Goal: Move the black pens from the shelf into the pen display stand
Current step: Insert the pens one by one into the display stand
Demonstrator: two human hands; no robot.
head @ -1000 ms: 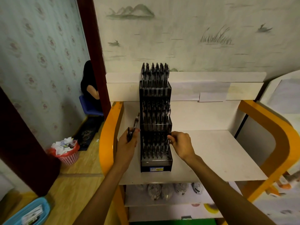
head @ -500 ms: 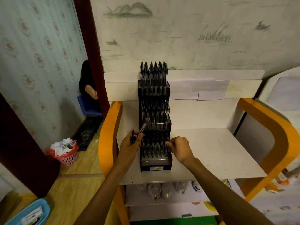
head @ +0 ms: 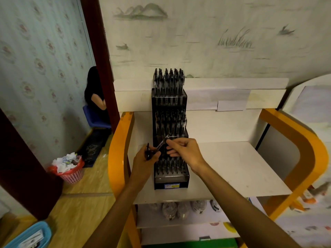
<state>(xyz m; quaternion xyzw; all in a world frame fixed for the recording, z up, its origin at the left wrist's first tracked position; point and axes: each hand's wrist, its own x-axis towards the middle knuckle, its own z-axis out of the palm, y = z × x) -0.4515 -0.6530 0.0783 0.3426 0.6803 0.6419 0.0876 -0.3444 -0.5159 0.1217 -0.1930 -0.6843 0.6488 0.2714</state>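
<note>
A tall black three-tier pen display stand (head: 170,181) stands on the white shelf (head: 232,169), its tiers packed with black pens (head: 169,81). My left hand (head: 146,161) is just left of the stand and grips two black pens: one sticks up from the fist, the other (head: 163,143) slants up to the right. My right hand (head: 184,151) hovers in front of the stand's middle tier and pinches the upper end of that slanted pen.
Orange curved side rails (head: 118,149) frame the shelf. A lower shelf holds several dark round bags (head: 179,209). A pink waste basket (head: 69,171) stands on the wooden floor at left. A person sits on a blue chair (head: 95,117) beyond the doorway.
My right hand left the stand's lower tier and moved up and left to the pen tip. My left hand tilted one pen towards the stand.
</note>
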